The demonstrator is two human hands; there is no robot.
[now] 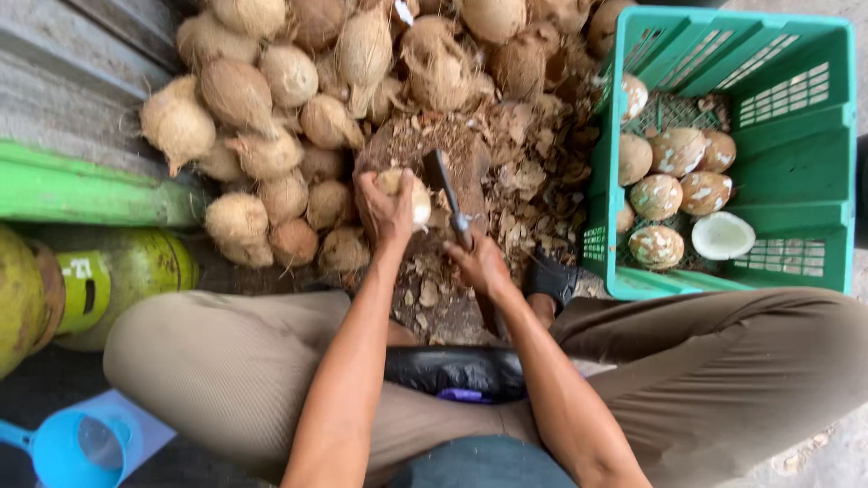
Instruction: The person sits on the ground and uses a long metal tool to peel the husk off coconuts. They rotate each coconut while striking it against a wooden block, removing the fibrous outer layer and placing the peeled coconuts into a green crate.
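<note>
**Coconut held on the block, blade beside it**

Right hand (481,264) grips a cleaver (445,192), its blade pointing to 12 o'clock. At 10 o'clock from it, left hand (387,210) clasps a pale coconut (409,194) on the wooden block (470,154). Beyond lies the husked coconut heap (298,81); at 2 o'clock, a green crate (796,172).

Left hand (387,210) covers most of the coconut (409,194); only a pale patch shows. Knife (445,192) handle hidden inside the right hand (479,264). Chopping block (425,154) largely buried under husk chips (533,181). Coconut pile (271,99) and green crate (796,154) cut off at top edge.
</note>
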